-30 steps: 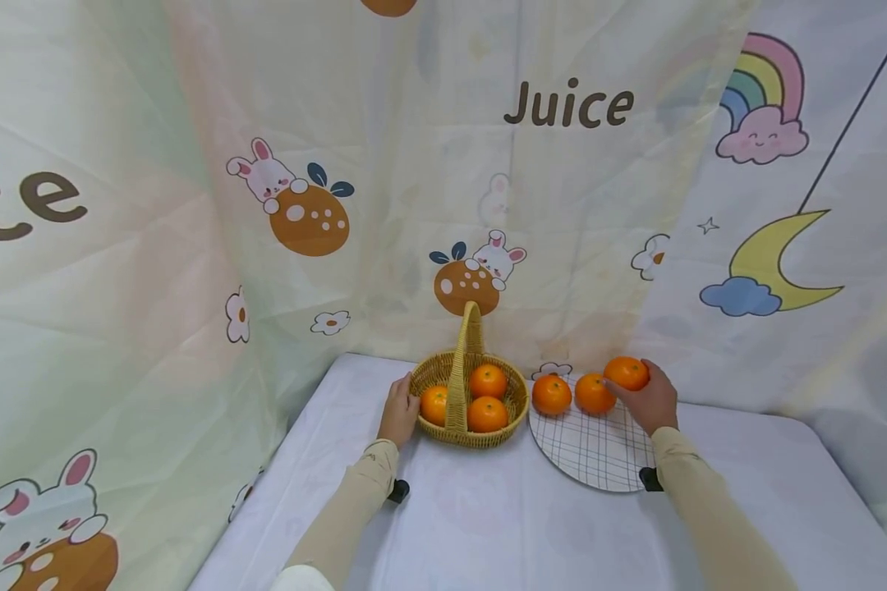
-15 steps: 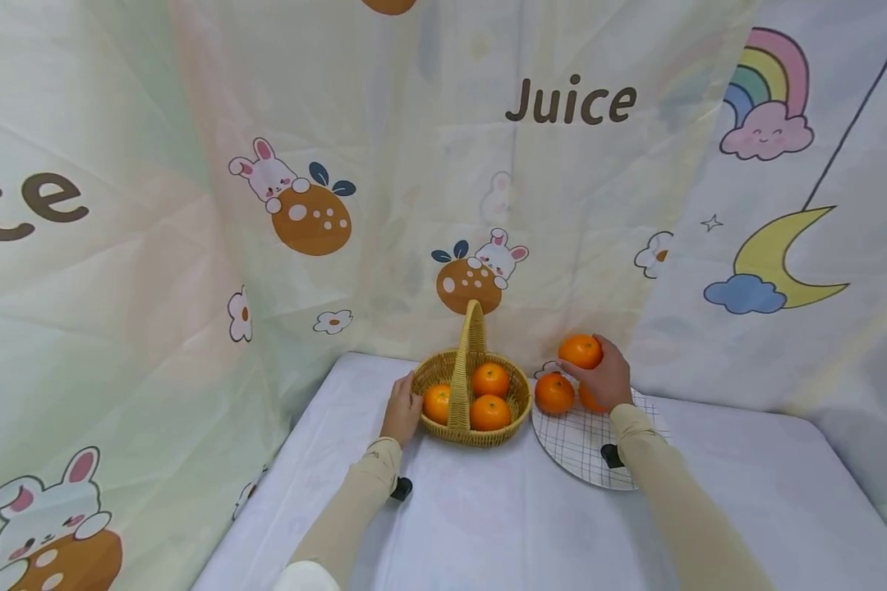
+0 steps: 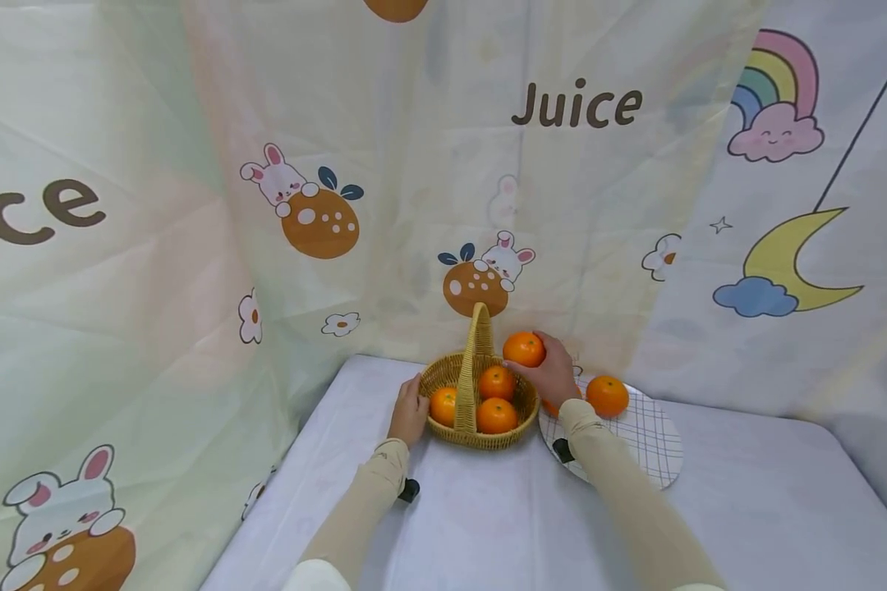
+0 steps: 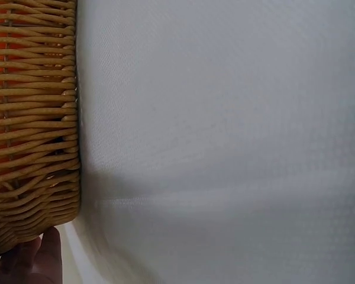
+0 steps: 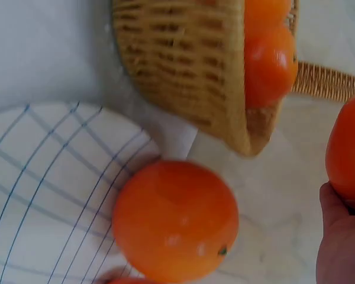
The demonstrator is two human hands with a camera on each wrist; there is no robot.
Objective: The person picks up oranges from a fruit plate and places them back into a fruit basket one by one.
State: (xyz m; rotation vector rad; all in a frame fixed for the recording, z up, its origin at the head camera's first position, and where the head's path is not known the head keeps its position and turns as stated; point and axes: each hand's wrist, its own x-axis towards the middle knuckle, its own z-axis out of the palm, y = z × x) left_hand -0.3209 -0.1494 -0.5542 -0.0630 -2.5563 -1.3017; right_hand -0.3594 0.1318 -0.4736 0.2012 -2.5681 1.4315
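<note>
A wicker basket [image 3: 480,441] with a tall arched handle stands at the table's back, holding three oranges [image 3: 497,416]. My left hand [image 3: 410,412] grips the basket's left end; in the left wrist view its fingertips meet the weave [image 4: 35,148]. Raised above the basket's right rim, an orange [image 3: 523,349] is held between the thumb and fingers of my right hand [image 3: 554,373]. That held orange [image 5: 350,154] is cut off by the edge of the right wrist view. Right of the basket lies a round checked plate [image 3: 654,447] bearing an orange [image 3: 607,396] and another one partly behind my right wrist.
A white cloth [image 3: 480,517] covers the table. Directly behind the basket and plate hangs a printed curtain [image 3: 562,205], with another stretch of it along the left side. The basket's handle [image 3: 479,336] arches up to the left of the held orange.
My right hand has carried the orange leftward from over the plate to above the basket's right side. The left hand keeps its hold on the basket.
</note>
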